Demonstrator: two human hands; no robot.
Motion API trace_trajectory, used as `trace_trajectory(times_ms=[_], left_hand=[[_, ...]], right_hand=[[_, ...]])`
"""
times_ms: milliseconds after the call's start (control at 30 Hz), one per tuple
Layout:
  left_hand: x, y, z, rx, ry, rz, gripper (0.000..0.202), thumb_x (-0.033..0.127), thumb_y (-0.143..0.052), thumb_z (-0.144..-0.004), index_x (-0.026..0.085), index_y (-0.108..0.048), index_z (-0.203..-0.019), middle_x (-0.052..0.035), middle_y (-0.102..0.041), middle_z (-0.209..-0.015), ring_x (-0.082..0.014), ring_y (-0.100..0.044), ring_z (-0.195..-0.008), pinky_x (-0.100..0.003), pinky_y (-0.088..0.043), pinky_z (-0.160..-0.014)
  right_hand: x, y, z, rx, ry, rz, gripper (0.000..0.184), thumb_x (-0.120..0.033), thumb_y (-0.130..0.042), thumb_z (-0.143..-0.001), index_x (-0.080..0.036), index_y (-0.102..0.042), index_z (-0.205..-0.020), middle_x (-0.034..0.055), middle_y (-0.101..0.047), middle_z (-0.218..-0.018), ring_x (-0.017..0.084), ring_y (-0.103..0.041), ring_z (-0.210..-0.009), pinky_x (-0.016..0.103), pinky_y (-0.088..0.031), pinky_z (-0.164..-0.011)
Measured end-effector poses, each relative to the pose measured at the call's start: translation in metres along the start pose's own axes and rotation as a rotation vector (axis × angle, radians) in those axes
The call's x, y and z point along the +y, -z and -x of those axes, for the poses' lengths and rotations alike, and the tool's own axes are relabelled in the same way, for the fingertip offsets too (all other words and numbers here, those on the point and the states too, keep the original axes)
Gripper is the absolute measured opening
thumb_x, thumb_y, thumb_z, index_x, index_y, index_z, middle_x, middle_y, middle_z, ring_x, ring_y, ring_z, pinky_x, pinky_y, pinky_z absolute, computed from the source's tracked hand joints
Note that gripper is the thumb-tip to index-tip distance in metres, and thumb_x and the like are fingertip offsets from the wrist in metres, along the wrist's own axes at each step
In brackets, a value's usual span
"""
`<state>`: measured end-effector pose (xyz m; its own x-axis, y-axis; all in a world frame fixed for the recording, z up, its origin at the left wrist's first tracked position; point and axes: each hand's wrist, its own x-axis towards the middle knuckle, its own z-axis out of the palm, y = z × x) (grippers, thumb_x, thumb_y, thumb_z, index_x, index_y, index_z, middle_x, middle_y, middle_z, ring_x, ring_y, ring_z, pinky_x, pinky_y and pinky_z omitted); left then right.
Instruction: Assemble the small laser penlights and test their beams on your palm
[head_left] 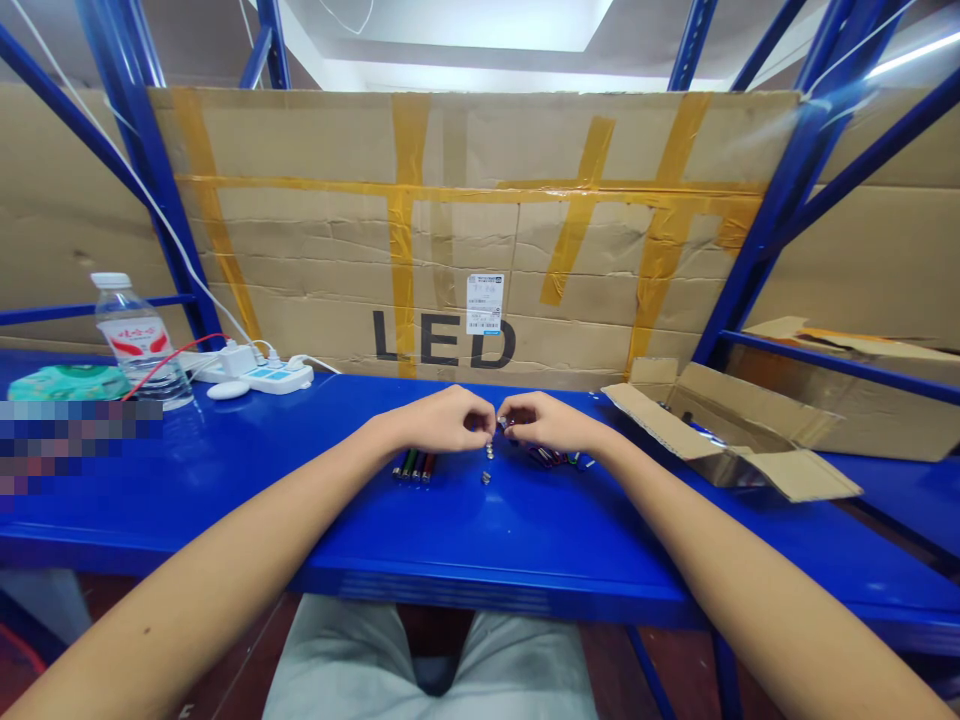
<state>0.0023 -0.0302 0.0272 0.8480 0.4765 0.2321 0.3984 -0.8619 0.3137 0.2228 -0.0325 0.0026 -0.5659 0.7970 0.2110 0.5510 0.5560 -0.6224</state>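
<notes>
My left hand [450, 420] is closed in a pinch above the blue table, and what its fingertips hold, if anything, is too small to make out. Facing it, my right hand [551, 422] pinches a small shiny metal-ended piece [502, 423]. Below the fingertips lie several small silvery round pieces [490, 452], with another little group [486, 479] nearer the front edge. Several slim dark tubes with silver ends [416, 468] lie side by side under my left wrist. Coloured metal clips [547, 457] lie in a pile below my right hand, partly hidden by it.
An open cardboard box [720, 425] with small items stands at the right. At the left are a water bottle [142, 345], a white power strip [274, 375], a white oval object [229, 390] and a green packet [67, 382]. A large cardboard panel [330, 250] closes the back.
</notes>
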Motion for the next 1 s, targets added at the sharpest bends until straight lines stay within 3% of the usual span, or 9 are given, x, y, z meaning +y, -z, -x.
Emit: trace_trajectory(times_ms=[133, 300, 400, 500, 567, 800, 900, 1000], left_hand=[[0.002, -0.002, 0.003, -0.233, 0.019, 0.088, 0.018, 0.023, -0.066, -0.073, 0.020, -0.073, -0.090, 0.0012, -0.068, -0.075, -0.0125, -0.060, -0.067, -0.022, -0.041, -0.061], [0.001, -0.010, 0.001, -0.298, -0.011, 0.078, 0.011, 0.020, -0.063, -0.075, 0.020, -0.072, -0.083, 0.0002, -0.071, -0.078, -0.0129, -0.061, -0.069, -0.021, -0.042, -0.062], [-0.001, -0.006, -0.001, -0.158, 0.002, 0.053, 0.014, 0.018, -0.059, -0.077, 0.018, -0.071, -0.083, -0.0005, -0.071, -0.078, -0.0125, -0.062, -0.070, -0.022, -0.042, -0.065], [-0.006, -0.002, -0.003, 0.195, 0.081, 0.075, 0.017, 0.018, -0.056, -0.079, 0.016, -0.071, -0.084, -0.0018, -0.071, -0.078, -0.0129, -0.061, -0.071, -0.023, -0.043, -0.067], [-0.009, -0.002, -0.005, 0.363, 0.116, 0.124, 0.016, 0.019, -0.056, -0.078, 0.015, -0.070, -0.083, -0.0022, -0.070, -0.077, -0.0129, -0.060, -0.072, -0.023, -0.044, -0.067], [-0.012, -0.017, -0.011, 0.439, 0.164, 0.184, 0.013, 0.022, -0.057, -0.078, 0.014, -0.067, -0.081, -0.0011, -0.066, -0.071, -0.0123, -0.057, -0.067, -0.025, -0.043, -0.065], [-0.013, -0.019, -0.012, 0.453, 0.190, 0.229, 0.013, 0.022, -0.057, -0.077, 0.014, -0.066, -0.080, -0.0012, -0.065, -0.070, -0.0125, -0.056, -0.067, -0.025, -0.043, -0.064], [-0.013, -0.018, -0.012, 0.458, 0.200, 0.303, 0.013, 0.023, -0.057, -0.077, 0.013, -0.065, -0.080, -0.0008, -0.063, -0.068, -0.0121, -0.056, -0.064, -0.024, -0.042, -0.061]], right_hand=[[0.000, 0.001, 0.000, 0.029, 0.021, 0.067, 0.014, -0.017, -0.056, -0.073, -0.017, -0.065, -0.085, 0.0007, -0.064, -0.076, 0.013, -0.054, -0.068, 0.025, -0.042, -0.064], [0.000, 0.001, 0.000, 0.021, 0.015, 0.062, 0.015, -0.018, -0.056, -0.075, -0.016, -0.066, -0.087, 0.0000, -0.063, -0.075, 0.013, -0.052, -0.066, 0.025, -0.041, -0.063], [-0.002, 0.001, 0.001, 0.020, 0.022, 0.055, 0.017, -0.019, -0.056, -0.077, -0.016, -0.067, -0.089, 0.0009, -0.064, -0.077, 0.013, -0.053, -0.067, 0.025, -0.041, -0.063], [-0.005, 0.001, 0.001, 0.046, 0.039, 0.072, 0.019, -0.020, -0.055, -0.080, -0.016, -0.067, -0.094, 0.0024, -0.066, -0.083, 0.015, -0.056, -0.074, 0.027, -0.043, -0.070], [-0.007, 0.001, 0.001, 0.075, 0.055, 0.077, 0.018, -0.021, -0.054, -0.082, -0.016, -0.067, -0.095, 0.0031, -0.067, -0.088, 0.016, -0.058, -0.080, 0.029, -0.044, -0.075], [-0.008, -0.006, -0.002, 0.128, 0.090, 0.059, 0.021, -0.018, -0.046, -0.088, -0.016, -0.064, -0.097, 0.0053, -0.066, -0.088, 0.018, -0.059, -0.083, 0.032, -0.045, -0.078], [-0.006, -0.012, -0.003, 0.220, 0.130, 0.059, 0.020, -0.019, -0.050, -0.086, -0.017, -0.062, -0.103, 0.0079, -0.066, -0.102, 0.020, -0.058, -0.095, 0.035, -0.044, -0.086], [-0.006, -0.018, -0.004, 0.346, 0.149, 0.084, 0.020, -0.017, -0.059, -0.079, -0.018, -0.058, -0.099, 0.0075, -0.064, -0.100, 0.020, -0.058, -0.091, 0.034, -0.045, -0.082]])
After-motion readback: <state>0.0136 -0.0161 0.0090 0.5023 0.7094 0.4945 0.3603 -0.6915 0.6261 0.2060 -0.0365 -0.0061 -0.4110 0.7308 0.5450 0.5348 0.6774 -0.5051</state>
